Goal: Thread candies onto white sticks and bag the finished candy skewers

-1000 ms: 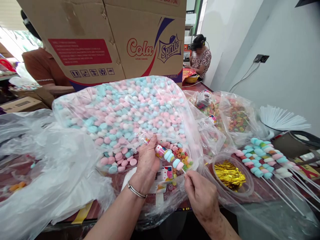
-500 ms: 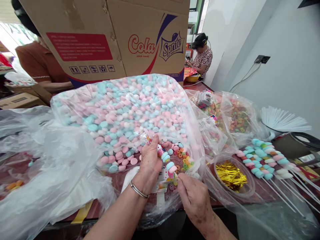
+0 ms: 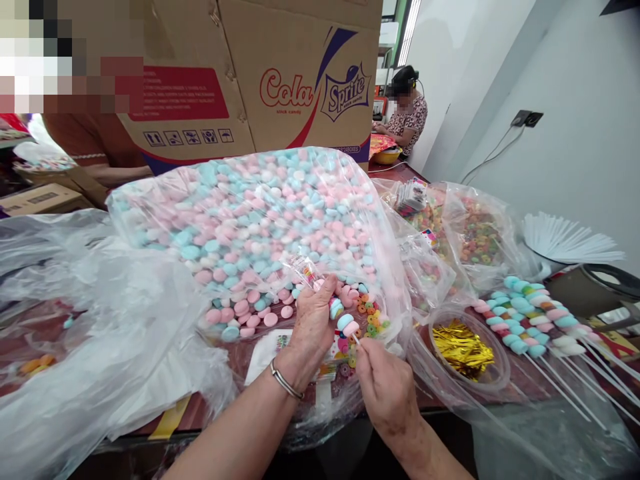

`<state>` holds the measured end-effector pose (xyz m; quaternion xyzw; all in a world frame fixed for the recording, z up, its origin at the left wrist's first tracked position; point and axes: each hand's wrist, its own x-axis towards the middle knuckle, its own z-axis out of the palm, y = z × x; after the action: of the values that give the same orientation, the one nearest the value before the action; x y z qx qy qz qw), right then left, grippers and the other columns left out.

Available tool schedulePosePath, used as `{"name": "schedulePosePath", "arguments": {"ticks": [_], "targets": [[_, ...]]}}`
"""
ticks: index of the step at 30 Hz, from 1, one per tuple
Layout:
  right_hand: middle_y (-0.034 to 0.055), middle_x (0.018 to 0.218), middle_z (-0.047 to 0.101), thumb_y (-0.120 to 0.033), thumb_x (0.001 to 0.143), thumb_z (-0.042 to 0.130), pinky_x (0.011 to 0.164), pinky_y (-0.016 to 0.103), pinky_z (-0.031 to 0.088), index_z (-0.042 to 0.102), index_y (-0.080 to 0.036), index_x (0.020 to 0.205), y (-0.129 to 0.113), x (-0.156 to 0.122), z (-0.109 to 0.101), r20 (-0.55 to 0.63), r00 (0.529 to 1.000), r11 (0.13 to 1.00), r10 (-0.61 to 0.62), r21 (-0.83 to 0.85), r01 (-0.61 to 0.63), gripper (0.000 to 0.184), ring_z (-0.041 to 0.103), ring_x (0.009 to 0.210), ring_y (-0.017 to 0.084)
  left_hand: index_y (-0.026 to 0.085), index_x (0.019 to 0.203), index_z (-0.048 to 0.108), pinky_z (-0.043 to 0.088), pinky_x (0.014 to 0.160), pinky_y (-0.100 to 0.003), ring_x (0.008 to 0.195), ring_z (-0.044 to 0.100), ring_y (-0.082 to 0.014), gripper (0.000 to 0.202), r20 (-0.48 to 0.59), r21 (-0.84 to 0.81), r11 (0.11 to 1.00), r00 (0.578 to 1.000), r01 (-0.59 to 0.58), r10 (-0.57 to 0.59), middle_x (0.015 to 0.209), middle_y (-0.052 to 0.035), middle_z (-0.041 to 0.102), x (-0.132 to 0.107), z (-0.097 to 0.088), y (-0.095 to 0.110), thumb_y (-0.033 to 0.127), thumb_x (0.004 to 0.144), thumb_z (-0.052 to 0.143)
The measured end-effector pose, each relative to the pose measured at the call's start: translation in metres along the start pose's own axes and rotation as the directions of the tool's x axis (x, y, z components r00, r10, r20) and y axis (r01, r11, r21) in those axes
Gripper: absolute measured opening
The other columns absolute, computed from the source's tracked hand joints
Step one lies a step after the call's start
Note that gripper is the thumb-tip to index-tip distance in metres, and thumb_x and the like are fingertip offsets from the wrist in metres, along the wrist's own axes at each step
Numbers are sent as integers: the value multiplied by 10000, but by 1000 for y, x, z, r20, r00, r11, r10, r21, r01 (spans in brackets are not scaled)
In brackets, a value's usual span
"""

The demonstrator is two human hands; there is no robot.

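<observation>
A candy skewer (image 3: 349,325) of blue and pink marshmallow-like discs on a thin white stick (image 3: 355,339) spans the space between my hands. My left hand (image 3: 316,319) is closed around its upper part, where a clear printed wrapper (image 3: 303,268) sticks out above the thumb. Fingers of my right hand (image 3: 385,377) pinch the stick below the lowest pink candy. Behind the hands, a big clear bag (image 3: 270,207) holds pink, blue and white candies, some spilling loose at its mouth. Small ring candies (image 3: 373,320) lie just past the skewer.
On the right stand a tub of gold twist ties (image 3: 463,350), a pile of finished-looking candy skewers (image 3: 530,313) and a fan of white sticks (image 3: 573,239). Crumpled plastic (image 3: 115,320) covers the left. A cardboard box (image 3: 300,40) rises behind; two people are beyond.
My left hand has shifted right and closer to my right hand, covering more of the candies. Fewer discs show between the hands. The wrapper has moved right with it.
</observation>
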<state>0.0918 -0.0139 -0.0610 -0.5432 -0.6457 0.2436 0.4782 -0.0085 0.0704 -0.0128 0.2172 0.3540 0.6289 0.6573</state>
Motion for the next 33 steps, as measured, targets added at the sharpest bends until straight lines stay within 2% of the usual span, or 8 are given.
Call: {"name": "schedulePosePath", "arguments": {"ticks": [3,9,13,17,25,27,29,33], "targets": [[15,528,562,-217,921,407,475,232,359,574,-160,758,4,3,1,-89,962,935,-256,-276,224,240,520,469,132,143,670,587,489,480,-212,496,589,-110,249,32,13,999,998,49,-49,555,8,608,-4,0,-3,306,693,774],[-67,461,458,-236,976,324,428,188,362,534,-179,814,-1,8,-13,95,995,998,-16,-54,21,272,464,394,93,159,747,629,560,616,-316,688,691,-209,258,23,-134,988,997,81,-79,686,-37,678,3,-5,6,388,712,743],[-32,516,528,-193,957,367,460,205,378,568,-157,818,1,5,-11,17,981,961,-193,-199,193,247,513,432,103,138,704,625,576,658,-348,632,687,-197,241,-108,-169,986,994,16,-34,647,-39,680,11,-8,14,360,744,711],[21,610,616,-130,925,427,562,227,426,614,-128,871,4,1,-6,-54,908,855,-416,-362,371,195,594,536,127,136,736,621,577,626,-317,553,651,-144,143,-169,-153,985,984,-81,54,625,5,658,16,-11,18,237,737,723],[24,613,617,-167,942,382,523,231,420,590,-139,893,3,0,-5,-46,936,906,-348,-272,323,216,589,526,132,143,731,597,515,498,-203,470,577,-86,193,-86,-128,990,995,-64,53,605,32,614,14,-11,13,195,682,776],[8,560,573,-225,950,372,487,229,399,583,-146,856,0,-1,-3,-18,970,960,-244,-146,238,244,549,487,130,143,735,600,507,492,-192,471,574,-78,195,-79,-132,989,995,-66,56,616,31,618,13,-11,12,199,683,780],[-31,484,495,-303,958,364,439,211,362,552,-166,793,-6,-2,-1,89,996,993,0,116,-11,284,470,424,109,140,725,601,493,478,-188,471,571,-79,199,-53,-135,989,998,-53,47,605,28,612,12,-9,12,214,685,781],[-98,386,349,-370,939,374,358,184,240,486,-192,747,-17,-2,4,322,864,653,387,566,-504,285,267,342,75,136,680,594,488,490,-198,470,564,-83,214,28,-111,994,1000,0,3,563,24,592,7,-5,11,265,709,761]]}}
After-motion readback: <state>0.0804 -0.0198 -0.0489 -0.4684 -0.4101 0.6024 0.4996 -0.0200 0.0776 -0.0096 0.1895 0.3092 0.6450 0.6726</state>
